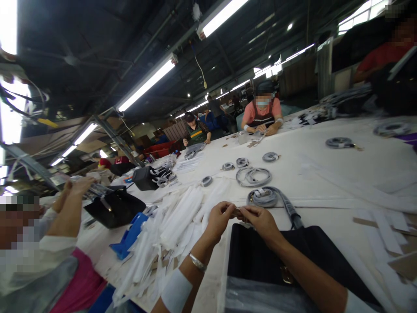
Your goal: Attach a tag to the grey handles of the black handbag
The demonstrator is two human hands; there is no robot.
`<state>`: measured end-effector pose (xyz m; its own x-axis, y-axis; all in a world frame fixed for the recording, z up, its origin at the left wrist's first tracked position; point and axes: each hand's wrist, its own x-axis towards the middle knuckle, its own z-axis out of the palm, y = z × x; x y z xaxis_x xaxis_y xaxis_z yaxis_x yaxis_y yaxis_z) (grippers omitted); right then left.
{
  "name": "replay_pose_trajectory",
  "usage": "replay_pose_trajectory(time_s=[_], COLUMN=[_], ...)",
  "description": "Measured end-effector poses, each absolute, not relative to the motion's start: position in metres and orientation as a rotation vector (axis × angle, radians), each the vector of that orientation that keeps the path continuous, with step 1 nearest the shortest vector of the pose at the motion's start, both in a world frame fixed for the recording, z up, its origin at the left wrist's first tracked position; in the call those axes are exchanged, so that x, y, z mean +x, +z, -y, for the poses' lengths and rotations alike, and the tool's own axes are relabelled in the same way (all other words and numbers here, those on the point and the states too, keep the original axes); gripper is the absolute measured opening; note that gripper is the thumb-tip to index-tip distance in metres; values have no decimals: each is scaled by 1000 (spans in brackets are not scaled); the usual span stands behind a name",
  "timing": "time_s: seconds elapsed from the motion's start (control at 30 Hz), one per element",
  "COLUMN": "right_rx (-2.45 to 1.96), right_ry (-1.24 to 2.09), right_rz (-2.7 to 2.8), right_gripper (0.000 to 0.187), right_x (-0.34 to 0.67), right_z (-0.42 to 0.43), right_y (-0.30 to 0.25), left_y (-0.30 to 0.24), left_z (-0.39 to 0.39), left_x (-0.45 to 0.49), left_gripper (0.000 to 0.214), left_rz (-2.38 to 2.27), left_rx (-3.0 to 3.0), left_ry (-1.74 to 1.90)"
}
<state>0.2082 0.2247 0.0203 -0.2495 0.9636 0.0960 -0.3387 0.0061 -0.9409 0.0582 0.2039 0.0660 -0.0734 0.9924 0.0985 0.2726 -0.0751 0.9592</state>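
Observation:
My left hand (219, 219) and my right hand (260, 219) meet just above the far edge of a black handbag (260, 261) that lies flat in front of me. Both hands are closed in a pinch on a small metal fitting (239, 213) between them, too small to make out clearly. A grey strap (286, 204) runs from the bag's top up to a coiled grey strap (262, 198) with a tag on the white table. A gold clasp (286, 274) shows on the bag by my right forearm.
A heap of white paper wrappers (176, 226) lies left of my hands, beside a blue tape dispenser (130, 234). More coiled straps (254, 176) dot the white table (325, 174). A co-worker at the left raises hands (70, 191) near another black bag (114, 206). Other people sit across the table.

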Motion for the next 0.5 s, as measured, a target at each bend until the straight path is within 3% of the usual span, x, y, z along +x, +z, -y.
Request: replay_pose_trajectory(time_s=[0.5], right_rx=[-808], right_ry=[1516], right_rz=[1082], right_gripper=[47], right_x=[210], right_z=[-225], right_y=[21], left_y=[86], left_z=[-191], left_x=[64], left_gripper=[27], left_rz=[-1262], left_rx=[1303], left_ry=[1212])
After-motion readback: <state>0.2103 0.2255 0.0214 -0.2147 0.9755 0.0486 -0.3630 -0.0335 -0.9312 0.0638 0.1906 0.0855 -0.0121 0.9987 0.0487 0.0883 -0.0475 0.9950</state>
